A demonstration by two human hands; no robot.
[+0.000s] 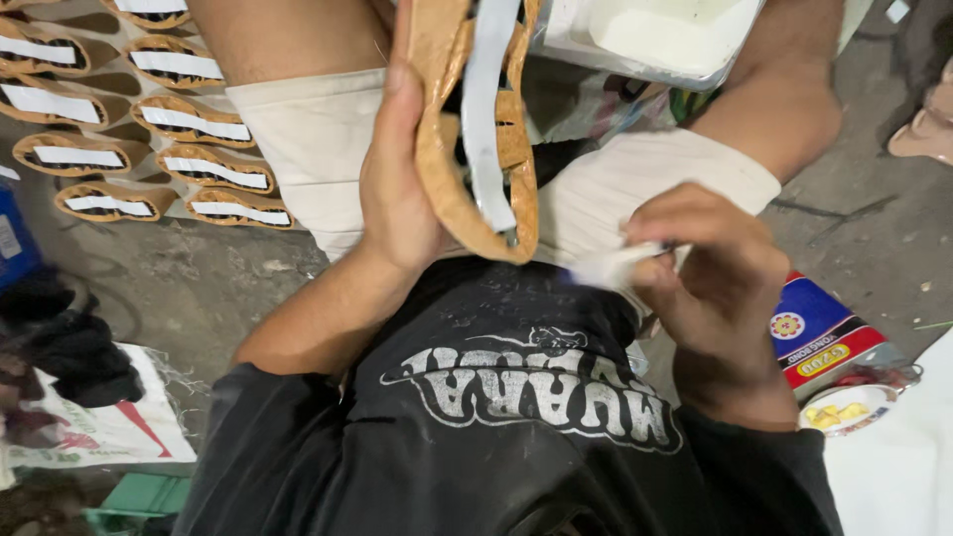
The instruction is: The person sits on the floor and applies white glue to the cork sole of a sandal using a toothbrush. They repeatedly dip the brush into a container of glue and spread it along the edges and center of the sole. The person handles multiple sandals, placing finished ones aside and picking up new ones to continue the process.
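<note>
My left hand (397,189) grips a tan cork-patterned sandal upper (452,149) with cut-out slots and holds it upright over my lap. A white strip (486,119) runs down its middle. My right hand (710,273) is closed on a small brush or stick with a white, blurred tip (606,266), just to the right of the upper's lower end. I sit in light shorts and a black printed shirt.
Several matching tan uppers with white strips (189,124) lie in rows on the grey floor at upper left. A tray of white paste (655,35) sits ahead by my knee. A red and blue packet (819,337) and a small dish lie at right.
</note>
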